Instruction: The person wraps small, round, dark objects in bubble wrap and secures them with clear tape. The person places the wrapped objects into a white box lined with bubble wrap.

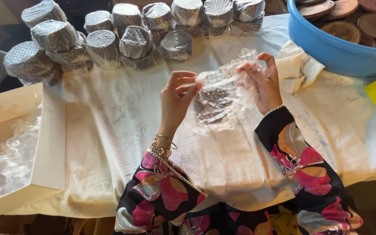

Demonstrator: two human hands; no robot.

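Round bubble-wrapped bundles (122,37) are sitting stacked at eleven to twelve o'clock; an open cream cardboard box (48,143) holding clear plastic is lying at nine.

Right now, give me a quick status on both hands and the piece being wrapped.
Left hand and right hand both pinching bubble wrap. Round patterned piece half covered, above the cloth. Wrapped pieces stacked behind, apart.

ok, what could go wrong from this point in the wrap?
1. The left hand pinches only an edge of the bubble wrap and the right hand holds the far side, so the round item could slip out of the loose sheet onto the cloth.
2. The stacked wrapped pieces sit close behind; a swing of the sheet might topple them.
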